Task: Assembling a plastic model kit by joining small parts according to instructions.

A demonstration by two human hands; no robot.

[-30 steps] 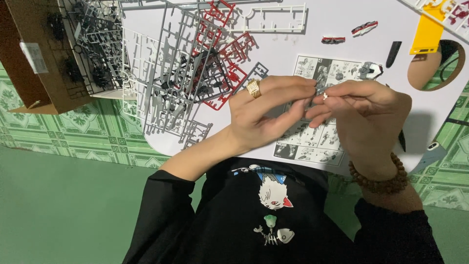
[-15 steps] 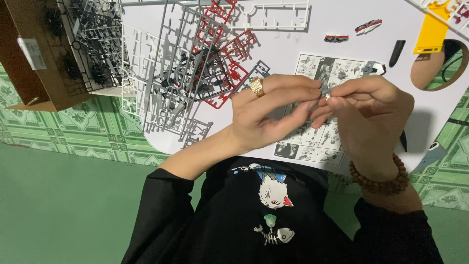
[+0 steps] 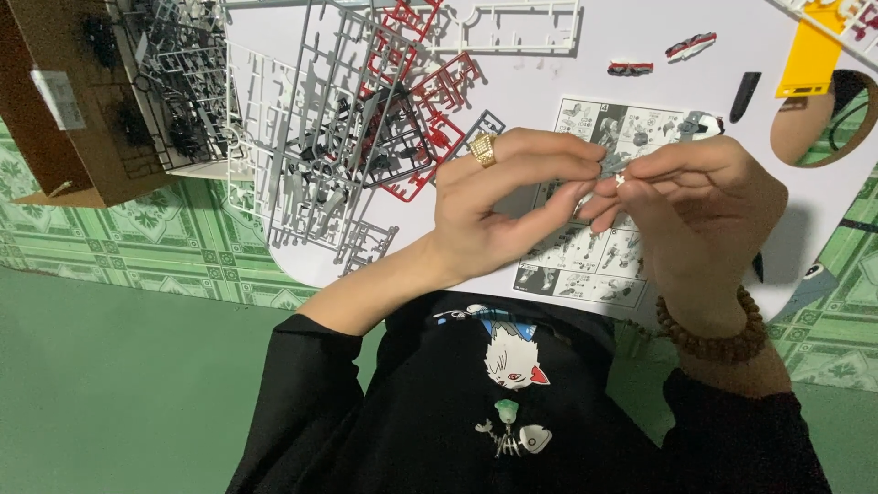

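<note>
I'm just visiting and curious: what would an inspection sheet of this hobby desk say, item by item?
Surface: white table top, rounded edge, mostly covered.
Job's things: tiny grey-white plastic model part pinched between both hands; black-and-white printed instruction sheet beneath.
Clutter: grey plastic part frames, red part frames, yellow part frame, small black piece, brown cardboard box on the left.
Grippers: left hand with gold ring and right hand with brown bead bracelet, fingertips meeting on the part.
Cables: nothing seen.
Surroundings: green patterned floor tiles, plain green floor nearer the person.
</note>
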